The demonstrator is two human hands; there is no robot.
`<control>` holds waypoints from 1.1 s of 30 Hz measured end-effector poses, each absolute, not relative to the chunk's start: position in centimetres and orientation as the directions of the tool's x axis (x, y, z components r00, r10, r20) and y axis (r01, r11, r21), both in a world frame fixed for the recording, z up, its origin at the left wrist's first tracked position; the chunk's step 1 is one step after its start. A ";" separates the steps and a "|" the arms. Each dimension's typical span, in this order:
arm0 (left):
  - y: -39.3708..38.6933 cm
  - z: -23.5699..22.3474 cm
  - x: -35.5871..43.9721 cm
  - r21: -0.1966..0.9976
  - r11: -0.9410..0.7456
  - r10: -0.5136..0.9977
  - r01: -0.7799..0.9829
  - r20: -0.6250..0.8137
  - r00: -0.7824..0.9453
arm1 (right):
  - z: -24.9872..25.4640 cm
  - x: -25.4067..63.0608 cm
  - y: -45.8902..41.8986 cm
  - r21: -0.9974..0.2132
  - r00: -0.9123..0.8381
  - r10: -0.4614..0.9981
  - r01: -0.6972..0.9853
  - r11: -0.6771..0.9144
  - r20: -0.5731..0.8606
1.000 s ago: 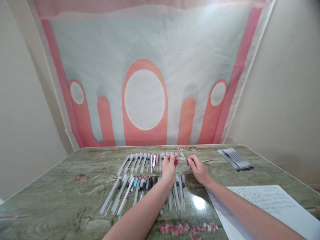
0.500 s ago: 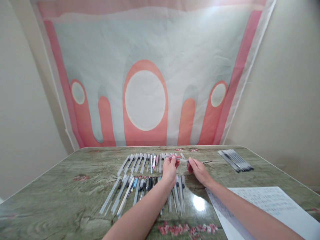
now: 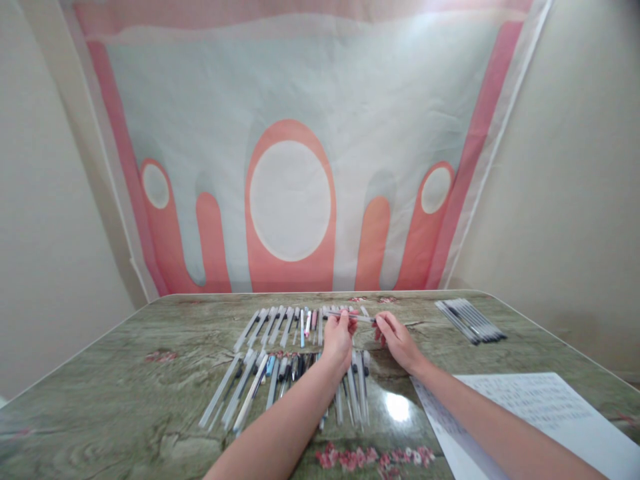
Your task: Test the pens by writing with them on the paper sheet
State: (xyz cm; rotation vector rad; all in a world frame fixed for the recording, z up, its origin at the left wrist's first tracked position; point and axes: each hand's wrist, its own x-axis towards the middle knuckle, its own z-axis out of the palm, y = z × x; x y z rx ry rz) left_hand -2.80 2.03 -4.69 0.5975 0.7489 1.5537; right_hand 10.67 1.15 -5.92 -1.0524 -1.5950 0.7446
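The left hand [image 3: 340, 339] and right hand [image 3: 397, 340] pinch one thin pen [image 3: 365, 319], lying sideways, left to right. Two rows of pens [image 3: 303, 330] lie on one table [image 3: 125, 387].

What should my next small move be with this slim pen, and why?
I'd probably twist the end of the slim pen gently with the right hand: that hand appears to pinch it there, while the left hand grips it farther along and could steady it.
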 end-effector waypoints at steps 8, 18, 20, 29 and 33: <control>2.0 -5.0 -2.7 0.764 -0.039 0.992 -0.644 -0.047 -0.116 | -6.2 10.8 1.3 -0.867 -0.086 0.914 0.292 0.404 0.397; 1.9 -4.9 -2.7 0.769 -0.051 0.993 -0.637 -0.027 -0.113 | -6.1 10.8 1.3 -0.875 -0.102 0.915 0.266 0.404 0.391; 1.9 -4.9 -2.6 0.764 -0.047 0.993 -0.644 -0.034 -0.113 | -6.2 10.8 1.4 -0.889 -0.091 0.920 0.237 0.392 0.382; 1.8 -4.4 -2.8 0.734 -0.034 0.996 -0.678 -0.032 -0.086 | -6.1 11.0 1.6 -0.908 -0.155 0.923 0.183 0.377 0.352; 1.1 -3.7 -2.4 0.622 0.120 0.986 -0.774 -0.163 0.022 | -5.4 10.8 1.0 -0.896 -0.210 0.886 0.075 0.437 0.414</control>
